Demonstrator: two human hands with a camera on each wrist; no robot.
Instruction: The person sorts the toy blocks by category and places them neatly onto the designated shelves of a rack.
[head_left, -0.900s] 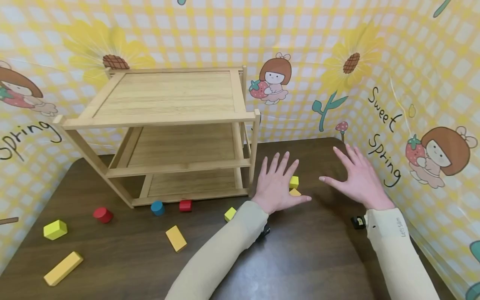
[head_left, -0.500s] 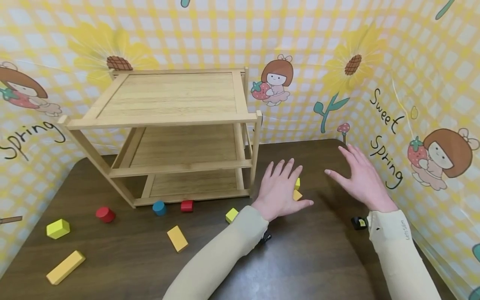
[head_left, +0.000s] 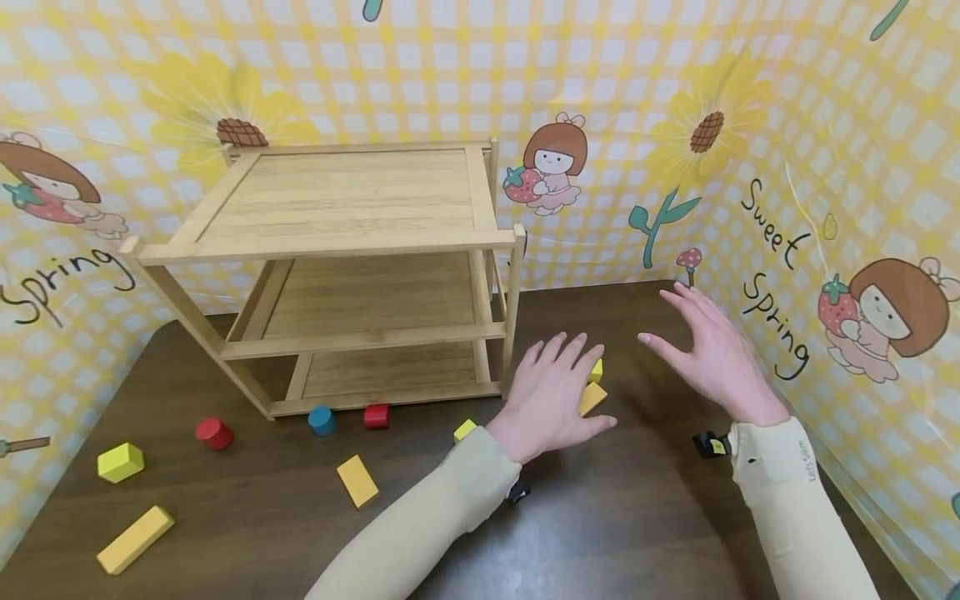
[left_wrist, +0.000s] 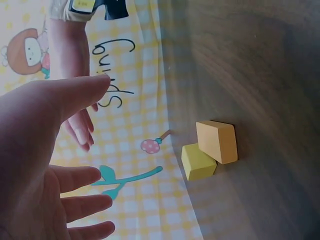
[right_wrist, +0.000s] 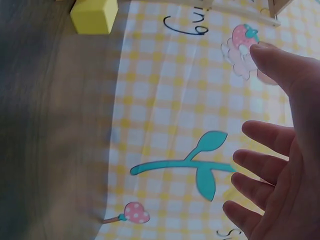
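Note:
My left hand point(head_left: 546, 400) hovers over the table with its fingers spread, nothing in its grasp. Partly covered by it in the head view are a yellow block point(head_left: 597, 370) and an orange block point(head_left: 592, 398); the left wrist view shows the orange block point(left_wrist: 218, 142) right against the yellow block point(left_wrist: 197, 162). Off to the right, my right hand point(head_left: 712, 358) hangs in the air with thumb and fingers apart, holding nothing. Another yellow-green block point(head_left: 464, 430) peeks out beside the left sleeve.
A three-tier wooden shelf point(head_left: 360, 200) stands at the back left. Before it lie a red cylinder point(head_left: 214, 433), a blue cylinder point(head_left: 322, 421), a small red block point(head_left: 377, 416), an orange block point(head_left: 357, 481), a long orange block point(head_left: 135, 540) and a yellow-green block point(head_left: 120, 462).
My left hand has drifted down and slightly nearer to me, uncovering more of the orange block. The right hand has shifted only slightly. The blocks lie as before.

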